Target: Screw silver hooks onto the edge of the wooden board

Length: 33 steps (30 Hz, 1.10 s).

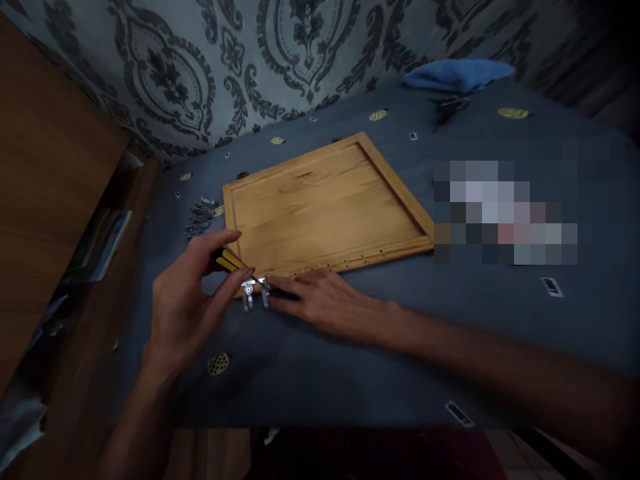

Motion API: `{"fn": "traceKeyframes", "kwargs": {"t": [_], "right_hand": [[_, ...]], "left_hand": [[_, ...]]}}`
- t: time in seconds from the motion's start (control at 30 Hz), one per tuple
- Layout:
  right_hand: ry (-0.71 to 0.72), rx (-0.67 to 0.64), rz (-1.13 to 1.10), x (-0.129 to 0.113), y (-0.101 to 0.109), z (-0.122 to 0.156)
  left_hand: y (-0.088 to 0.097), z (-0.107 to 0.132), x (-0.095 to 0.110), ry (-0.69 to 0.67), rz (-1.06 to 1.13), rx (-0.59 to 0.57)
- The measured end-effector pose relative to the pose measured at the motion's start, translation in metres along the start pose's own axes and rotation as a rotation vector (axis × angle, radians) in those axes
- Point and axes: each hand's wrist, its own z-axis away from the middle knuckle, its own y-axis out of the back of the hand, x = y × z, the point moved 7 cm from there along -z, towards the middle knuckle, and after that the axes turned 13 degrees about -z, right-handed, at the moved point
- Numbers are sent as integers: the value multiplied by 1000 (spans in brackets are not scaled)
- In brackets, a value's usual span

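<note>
Left hand [183,297]: we hold the screwdriver [229,260].
Right hand [327,303]: our fingertips touch the metal bit [249,289]; we can't tell if they pinch.
Metal bit: at the board's [320,207] near left corner.
Board: on the cloth [345,380].

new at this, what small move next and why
I'd probably give the screwdriver a small turn: the left hand holds it, its tip seems to meet the metal fitting, and the right hand is beside that at the wooden panel.
</note>
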Motion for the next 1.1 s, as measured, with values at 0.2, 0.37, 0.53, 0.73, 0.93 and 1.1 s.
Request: {"fn": "traceKeyframes", "kwargs": {"t": [0.2,0.37,0.53,0.73,0.93,1.1], "right_hand": [[-20,-54,50,-1,-2,0],[-31,-78,70,-2,-2,-1],[-30,-61,84,-2,-2,-2],[-11,-14,75,-3,-1,-1],[-25,-44,112,-4,-2,-2],[-7,-14,107,-5,0,-1]], "left_hand": [[-2,0,-5,-15,32,-39],[-3,0,-7,-26,52,-69],[-3,-2,-6,-38,65,-31],[-5,-2,-6,-49,76,-36],[-4,-4,-5,-99,85,-35],[-3,-5,-5,-122,142,-65]]}}
